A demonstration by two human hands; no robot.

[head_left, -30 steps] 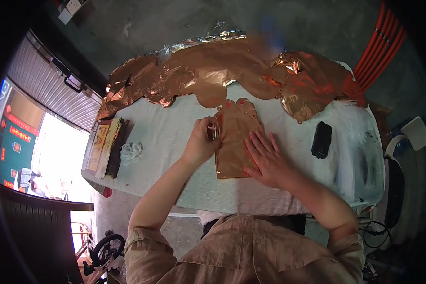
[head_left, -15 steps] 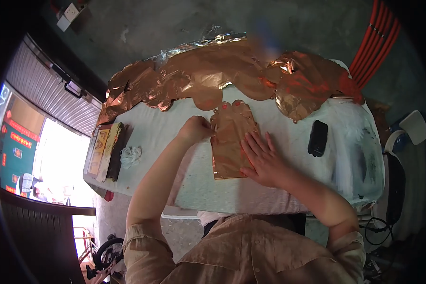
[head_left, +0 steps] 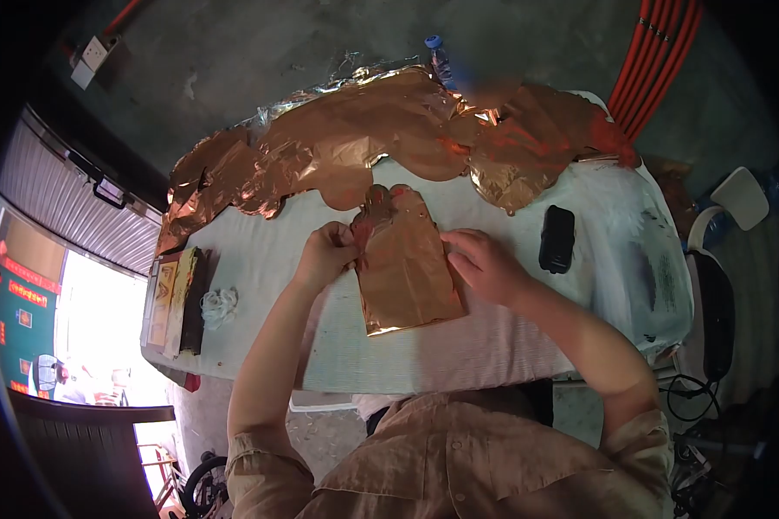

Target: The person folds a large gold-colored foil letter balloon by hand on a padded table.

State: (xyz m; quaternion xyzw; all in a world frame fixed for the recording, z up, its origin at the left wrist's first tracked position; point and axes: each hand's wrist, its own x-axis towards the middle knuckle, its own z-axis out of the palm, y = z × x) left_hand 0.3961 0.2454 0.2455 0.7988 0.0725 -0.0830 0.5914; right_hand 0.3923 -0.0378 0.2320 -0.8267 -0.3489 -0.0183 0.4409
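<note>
A flat folded piece of copper-coloured foil (head_left: pixel 411 277), with a scalloped far end and straight near edges, lies slightly turned on the white-covered table in front of me. My left hand (head_left: pixel 327 253) pinches its left edge near the far end, by a reddish patch. At the opposite edge, my right hand (head_left: pixel 486 264) rests with its fingers stretched out and fingertips touching the foil; the thumb is a little apart. Beyond both hands spreads a large sheet of the same copper foil (head_left: pixel 320 143), crinkled, with rounded lobes along its near edge.
To the right lies a black case (head_left: pixel 557 239), with crumpled clear plastic (head_left: pixel 640 251) beyond it. A stack of books or boxes (head_left: pixel 177 298) and a white scrunched bundle (head_left: pixel 220 307) sit at the left. A blue-capped bottle (head_left: pixel 440 62) stands behind the foil sheet.
My right hand has lifted off the foil's face and moved to its right edge. The foil piece has turned a little, and its scalloped end has shifted. My left hand stays at the left edge.
</note>
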